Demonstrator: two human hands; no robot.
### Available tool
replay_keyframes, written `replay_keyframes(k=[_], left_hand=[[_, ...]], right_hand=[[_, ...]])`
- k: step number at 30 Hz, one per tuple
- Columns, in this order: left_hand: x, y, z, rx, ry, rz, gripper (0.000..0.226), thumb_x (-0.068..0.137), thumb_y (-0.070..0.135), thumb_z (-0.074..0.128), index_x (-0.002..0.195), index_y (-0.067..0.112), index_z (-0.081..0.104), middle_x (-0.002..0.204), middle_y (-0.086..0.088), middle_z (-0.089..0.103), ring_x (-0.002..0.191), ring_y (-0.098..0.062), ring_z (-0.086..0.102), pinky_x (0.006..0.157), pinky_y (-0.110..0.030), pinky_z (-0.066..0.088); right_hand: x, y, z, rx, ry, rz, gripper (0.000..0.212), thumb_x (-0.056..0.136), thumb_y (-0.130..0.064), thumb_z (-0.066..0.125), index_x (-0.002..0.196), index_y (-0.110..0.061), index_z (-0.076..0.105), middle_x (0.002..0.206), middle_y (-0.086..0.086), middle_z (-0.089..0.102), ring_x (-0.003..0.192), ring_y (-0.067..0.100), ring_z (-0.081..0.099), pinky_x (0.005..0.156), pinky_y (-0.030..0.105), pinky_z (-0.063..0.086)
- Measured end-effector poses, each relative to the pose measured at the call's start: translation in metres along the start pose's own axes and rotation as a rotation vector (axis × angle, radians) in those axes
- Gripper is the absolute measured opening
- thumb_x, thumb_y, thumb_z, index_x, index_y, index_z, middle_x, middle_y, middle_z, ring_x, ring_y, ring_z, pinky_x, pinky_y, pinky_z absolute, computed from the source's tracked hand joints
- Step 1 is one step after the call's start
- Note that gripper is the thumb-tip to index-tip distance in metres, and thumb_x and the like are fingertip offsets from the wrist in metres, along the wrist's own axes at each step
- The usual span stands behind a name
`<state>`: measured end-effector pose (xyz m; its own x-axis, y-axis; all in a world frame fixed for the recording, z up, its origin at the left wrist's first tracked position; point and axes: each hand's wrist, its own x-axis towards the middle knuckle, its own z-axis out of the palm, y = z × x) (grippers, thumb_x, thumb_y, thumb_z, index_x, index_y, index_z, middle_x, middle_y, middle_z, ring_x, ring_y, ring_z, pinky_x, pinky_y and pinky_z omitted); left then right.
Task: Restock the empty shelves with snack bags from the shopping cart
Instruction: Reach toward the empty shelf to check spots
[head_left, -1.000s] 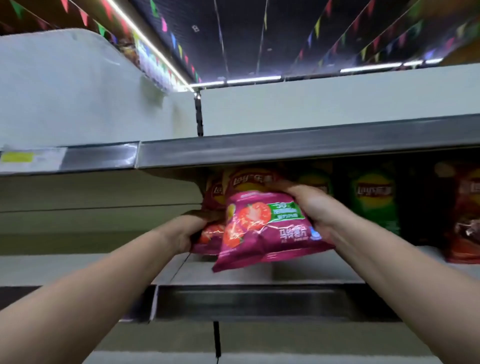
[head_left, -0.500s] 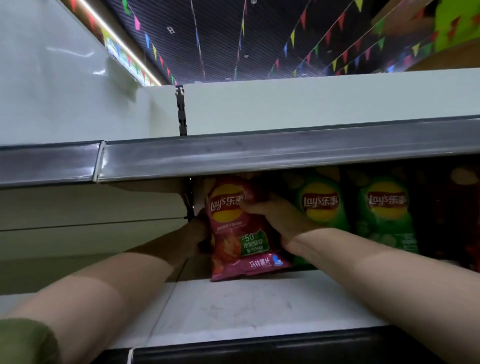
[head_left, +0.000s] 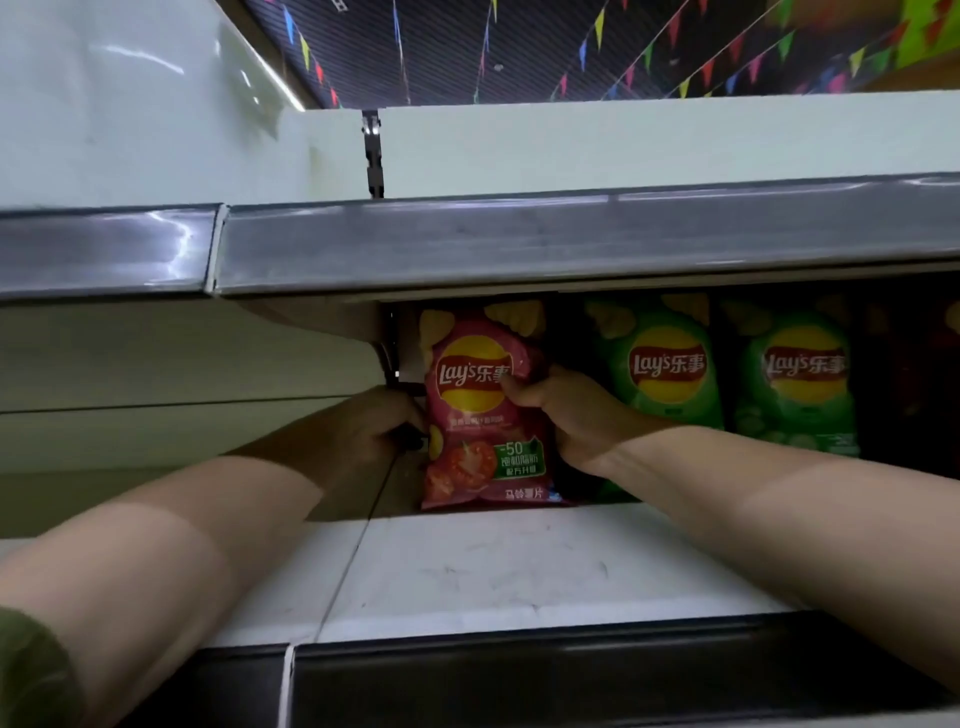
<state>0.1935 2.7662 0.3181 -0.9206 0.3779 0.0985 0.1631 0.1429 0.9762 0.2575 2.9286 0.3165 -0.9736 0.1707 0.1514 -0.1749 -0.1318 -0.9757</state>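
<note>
Pink bag (head_left: 480, 410) upright in R hand (head_left: 576, 415)

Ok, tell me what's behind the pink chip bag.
Only a pale sliver of back panel shows left of the pink chip bag; the bag covers everything else, so any bags behind can't be seen.

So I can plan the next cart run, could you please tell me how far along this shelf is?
Done: two green bags stand at the back right. In hand: the right hand grips the pink bag, upright at the row's left end; the left hand is at its other edge. Left: room on the shelf in front.
</note>
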Motion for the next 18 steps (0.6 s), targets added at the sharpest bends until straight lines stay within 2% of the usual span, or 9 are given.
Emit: replay_keyframes(k=[2,3,5,6,7,8,10,13,18], left_hand=[[0.002,-0.003,-0.009,-0.131,0.079,-0.022,0.007,0.092,0.006,0.053,0.088,0.004,0.058,0.082,-0.013,0.055,0.072,-0.022,0.054,0.073,-0.034,0.046],[0.0,-0.002,-0.011,-0.21,0.09,-0.039,0.016,0.092,0.022,0.057,0.09,0.006,0.059,0.081,-0.011,0.054,0.07,-0.021,0.053,0.07,-0.033,0.044],[-0.006,0.001,-0.01,-0.279,-0.014,-0.029,0.042,0.088,0.055,0.051,0.086,0.015,0.059,0.08,-0.004,0.058,0.07,-0.017,0.056,0.067,-0.029,0.043],[-0.011,0.003,-0.006,-0.229,-0.091,-0.006,0.051,0.083,0.065,0.047,0.094,0.018,0.063,0.088,-0.003,0.065,0.079,-0.016,0.061,0.072,-0.03,0.048],[-0.015,0.002,-0.002,-0.162,-0.162,0.016,0.061,0.077,0.072,0.049,0.11,0.022,0.061,0.103,-0.003,0.068,0.096,-0.019,0.064,0.085,-0.036,0.05],[-0.021,0.001,0.004,-0.108,-0.208,0.025,0.076,0.068,0.074,0.057,0.127,0.026,0.053,0.118,-0.004,0.065,0.111,-0.022,0.06,0.096,-0.043,0.047],[-0.024,-0.002,0.017,-0.067,-0.217,0.045,0.096,0.061,0.06,0.073,0.142,0.03,0.031,0.133,-0.004,0.055,0.123,-0.025,0.051,0.104,-0.045,0.041],[-0.023,0.0,0.032,-0.08,-0.085,0.061,0.083,0.081,0.029,0.068,0.146,0.028,0.016,0.14,-0.007,0.046,0.126,-0.027,0.047,0.096,-0.039,0.043],[-0.028,0.006,0.041,0.082,0.046,0.107,0.082,0.084,0.031,0.067,0.148,0.021,0.017,0.143,-0.008,0.044,0.128,-0.029,0.046,0.09,-0.031,0.041]], right_hand=[[0.004,0.002,0.001,-0.022,0.016,-0.006,0.052,0.086,-0.016,0.065,0.133,-0.012,0.044,0.121,0.014,0.062,0.108,0.033,0.061,0.095,0.05,0.047],[0.006,0.003,0.001,-0.032,0.026,-0.013,0.053,0.086,-0.016,0.065,0.134,-0.013,0.043,0.123,0.014,0.061,0.108,0.033,0.06,0.095,0.05,0.047],[0.007,0.005,0.001,-0.04,0.044,-0.028,0.054,0.087,-0.016,0.064,0.136,-0.013,0.04,0.125,0.013,0.06,0.11,0.032,0.059,0.095,0.048,0.048],[0.008,0.006,0.001,-0.038,0.048,-0.032,0.055,0.088,-0.016,0.063,0.137,-0.013,0.038,0.126,0.013,0.059,0.111,0.032,0.059,0.095,0.048,0.047],[0.008,0.007,0.0,-0.033,0.046,-0.034,0.055,0.088,-0.016,0.062,0.137,-0.014,0.037,0.127,0.013,0.058,0.112,0.032,0.058,0.096,0.048,0.047],[0.009,0.008,-0.001,-0.031,0.043,-0.034,0.054,0.089,-0.016,0.062,0.137,-0.015,0.037,0.127,0.013,0.058,0.112,0.031,0.058,0.096,0.048,0.047],[0.009,0.009,0.0,-0.054,0.036,-0.041,0.052,0.09,-0.017,0.06,0.137,-0.016,0.038,0.127,0.012,0.057,0.113,0.031,0.057,0.095,0.047,0.048],[0.008,0.008,0.0,-0.14,0.049,-0.047,0.055,0.091,-0.022,0.059,0.14,-0.017,0.034,0.131,0.011,0.054,0.116,0.03,0.055,0.097,0.048,0.046],[0.003,0.002,0.001,-0.311,0.093,-0.026,0.057,0.09,-0.034,0.059,0.139,-0.013,0.037,0.133,0.011,0.053,0.118,0.031,0.054,0.099,0.047,0.046]])
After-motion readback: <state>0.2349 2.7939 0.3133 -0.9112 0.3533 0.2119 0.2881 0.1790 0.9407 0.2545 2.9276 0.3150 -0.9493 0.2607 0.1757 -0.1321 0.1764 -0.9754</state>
